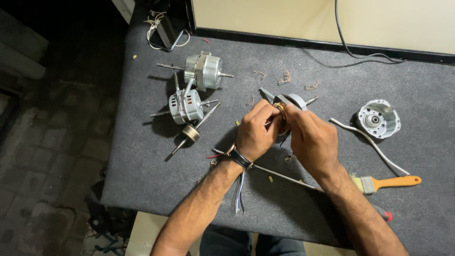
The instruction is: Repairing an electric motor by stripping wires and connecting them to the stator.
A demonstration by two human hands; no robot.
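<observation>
Both my hands meet over a small grey motor stator [291, 101] with copper windings at the middle of the dark grey mat [407, 90]. My left hand [256, 130], with a dark strap on its wrist, grips the stator's left side. My right hand [310, 137] closes on its right side, fingertips at the copper coil. Most of the stator is hidden by my fingers. Coloured wires [239, 192] trail from under my left wrist toward the mat's front edge.
Two silver motors [204, 71] [186, 106] and a rotor on a shaft [192, 133] lie at the left. At the right are a round metal end cover [378, 118], a white cable [372, 144], an orange-handled brush [386, 182] and a long thin rod [284, 175]. Copper wire scraps [284, 78] lie behind.
</observation>
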